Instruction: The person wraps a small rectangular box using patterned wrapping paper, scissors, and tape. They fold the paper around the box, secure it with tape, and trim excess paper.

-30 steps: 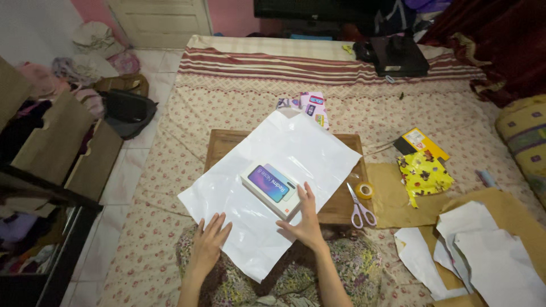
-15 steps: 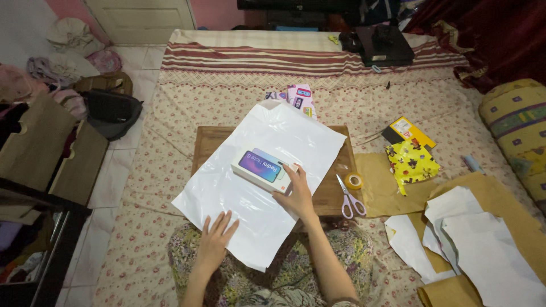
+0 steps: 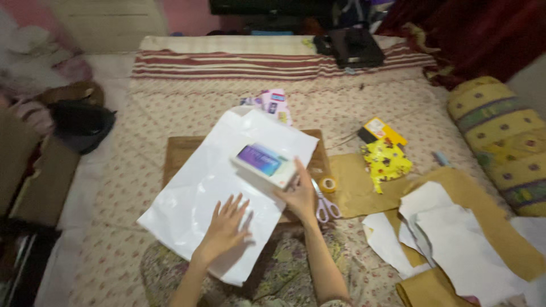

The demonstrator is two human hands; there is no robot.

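Now right hand (image 3: 298, 193) grips box (image 3: 264, 164) edge (tilted); left hand (image 3: 226, 224) lies spread on white sheet (image 3: 187, 199).

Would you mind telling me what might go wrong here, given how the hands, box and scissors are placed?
The right hand grips only the near corner of the phone box, which looks tilted, so it may slip. The white sheet hangs past the wooden board; the left hand pressing it could crease it. The scissors lie right beside the right wrist.

Motion blur smears the whole view. The right hand (image 3: 300, 196) hides the phone box's (image 3: 265, 164) near corner; the brown board (image 3: 181, 151) is mostly under white paper (image 3: 210, 193); at nine o'clock, the edge crops cardboard (image 3: 34, 170).
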